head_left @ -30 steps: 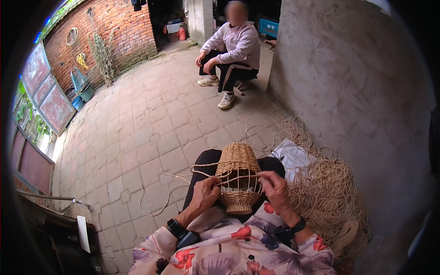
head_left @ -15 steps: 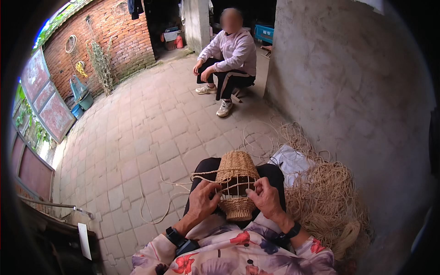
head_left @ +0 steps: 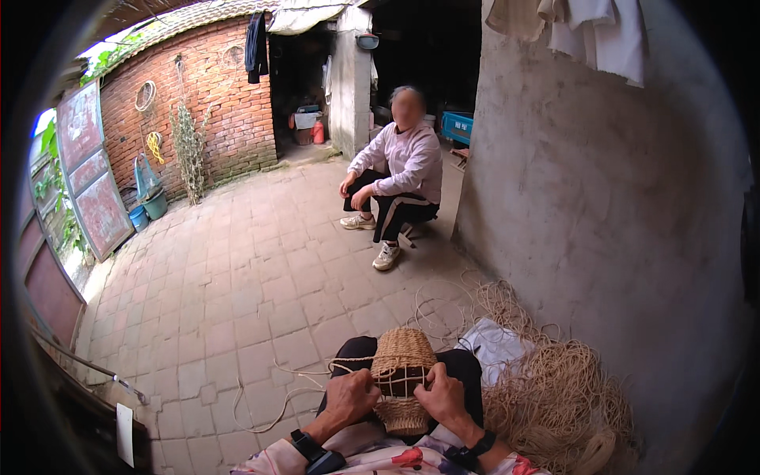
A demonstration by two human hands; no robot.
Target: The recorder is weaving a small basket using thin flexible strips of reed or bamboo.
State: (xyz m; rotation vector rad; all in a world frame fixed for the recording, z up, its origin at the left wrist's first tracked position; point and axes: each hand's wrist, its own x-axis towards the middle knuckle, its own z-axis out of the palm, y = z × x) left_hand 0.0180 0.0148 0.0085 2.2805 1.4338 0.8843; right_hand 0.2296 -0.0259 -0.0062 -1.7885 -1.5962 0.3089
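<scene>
A woven straw-coloured basket (head_left: 403,350) rests between my knees, with a band of bare upright stakes between its woven upper part and its narrower woven end. My left hand (head_left: 353,397) pinches at the left side of this gap, thumb and fingers together. At the gap's right side my right hand (head_left: 443,393) is closed too, fingertips at the stakes. Whether a strand lies in either pinch is hidden by the fingers. A loose twisted cord (head_left: 342,362) leaves the basket on the left and trails down onto the paving.
A big tangled heap of cord (head_left: 554,388) lies at my right, beside a white sheet (head_left: 495,348) and along the grey wall (head_left: 570,206). Ahead, another person (head_left: 404,166) sits low on a stool, hands at their knees. Buckets (head_left: 150,207) stand by the brick wall at left.
The view has tilted upward, so basket and hands sit lower in the picture. Both hands remain at the basket's gap; the right fingertips have shifted slightly upward along it.
</scene>
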